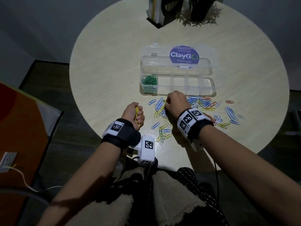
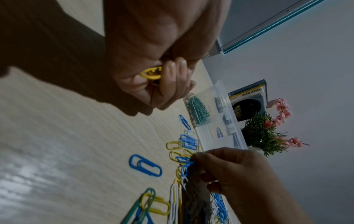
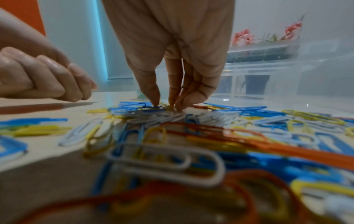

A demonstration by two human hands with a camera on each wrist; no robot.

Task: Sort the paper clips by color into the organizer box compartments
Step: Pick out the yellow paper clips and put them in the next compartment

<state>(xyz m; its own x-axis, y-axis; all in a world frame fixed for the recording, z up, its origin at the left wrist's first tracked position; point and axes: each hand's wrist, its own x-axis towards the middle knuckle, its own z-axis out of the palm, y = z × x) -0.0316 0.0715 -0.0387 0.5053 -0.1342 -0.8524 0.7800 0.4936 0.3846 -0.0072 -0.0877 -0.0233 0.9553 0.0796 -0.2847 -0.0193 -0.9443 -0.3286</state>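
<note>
A clear organizer box point(image 1: 203, 94) lies open on the round table, its lid folded back. Green paper clips point(image 1: 149, 83) fill its leftmost compartment; the other compartments look bare. In front of it sprawls a mixed pile of clips point(image 1: 206, 103) in blue, yellow, white and orange. My left hand point(image 1: 135, 114) hovers left of the pile, its fist holding a bundle of yellow clips point(image 2: 151, 74). My right hand point(image 3: 166, 104) reaches down into the pile's left part, where thumb and fingers pinch a clip that looks yellow, with blue clips right beside it.
A book stand point(image 1: 162, 12) and a potted plant point(image 1: 202, 10) stand at the table's far edge. More loose clips point(image 1: 162, 131) lie between my wrists. An orange panel point(image 1: 19, 119) stands left of the table, and my lap is at the near edge.
</note>
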